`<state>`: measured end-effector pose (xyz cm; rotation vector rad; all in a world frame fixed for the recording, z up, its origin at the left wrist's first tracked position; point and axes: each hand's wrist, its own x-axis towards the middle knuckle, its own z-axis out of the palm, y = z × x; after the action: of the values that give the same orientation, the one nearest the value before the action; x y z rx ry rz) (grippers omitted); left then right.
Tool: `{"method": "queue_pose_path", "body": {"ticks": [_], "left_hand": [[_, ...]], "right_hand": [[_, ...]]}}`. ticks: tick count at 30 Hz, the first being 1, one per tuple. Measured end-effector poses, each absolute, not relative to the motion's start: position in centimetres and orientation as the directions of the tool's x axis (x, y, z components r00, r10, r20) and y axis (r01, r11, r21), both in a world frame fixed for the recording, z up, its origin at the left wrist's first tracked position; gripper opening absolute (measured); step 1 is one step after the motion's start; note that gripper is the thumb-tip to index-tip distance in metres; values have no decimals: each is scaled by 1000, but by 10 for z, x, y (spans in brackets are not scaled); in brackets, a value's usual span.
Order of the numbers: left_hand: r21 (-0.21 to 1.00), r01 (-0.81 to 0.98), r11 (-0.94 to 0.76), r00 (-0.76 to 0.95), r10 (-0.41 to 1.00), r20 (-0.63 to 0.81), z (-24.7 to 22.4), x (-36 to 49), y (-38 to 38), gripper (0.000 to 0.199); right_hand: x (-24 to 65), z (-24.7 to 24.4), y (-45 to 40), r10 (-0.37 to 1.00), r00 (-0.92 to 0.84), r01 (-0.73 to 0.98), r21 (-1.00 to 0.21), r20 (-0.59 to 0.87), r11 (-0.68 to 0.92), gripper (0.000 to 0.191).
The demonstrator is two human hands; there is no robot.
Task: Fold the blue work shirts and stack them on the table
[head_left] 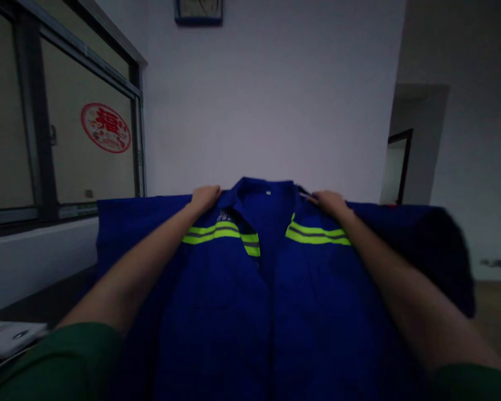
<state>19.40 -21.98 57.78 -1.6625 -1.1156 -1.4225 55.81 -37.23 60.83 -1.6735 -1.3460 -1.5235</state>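
Note:
A blue work jacket (229, 289) with yellow-green reflective stripes hangs spread out before me, its front partly open below the collar. At the shoulder on the left, my left hand (206, 199) is closed on the cloth. My right hand (329, 201) grips the other shoulder close to the collar. Both arms are stretched forward over the front of the jacket. The sleeves spread out to either side, and the one on the right droops at its end. My fingertips are mostly hidden behind the fabric.
A window (87, 122) with a red round sticker (106, 127) is on the left. Below it, a white flat object (10, 338) lies on a dark surface. A pale wall (271, 94) stands ahead, with a framed clock-like object (199, 12) at the top. A doorway (394, 167) opens at right.

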Motion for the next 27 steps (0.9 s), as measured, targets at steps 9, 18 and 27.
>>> {"method": "queue_pose_path", "body": {"ticks": [9, 18, 27], "left_hand": [[2, 848, -530, 256, 414, 873, 451, 297, -21, 41], [-355, 404, -843, 742, 75, 666, 470, 371, 1, 42], [-360, 392, -846, 771, 89, 631, 482, 389, 25, 15]], "right_hand": [[626, 474, -157, 609, -12, 933, 228, 793, -279, 42], [585, 488, -101, 578, -423, 891, 435, 698, 126, 33], [563, 494, -73, 671, -482, 827, 546, 564, 136, 26]]}}
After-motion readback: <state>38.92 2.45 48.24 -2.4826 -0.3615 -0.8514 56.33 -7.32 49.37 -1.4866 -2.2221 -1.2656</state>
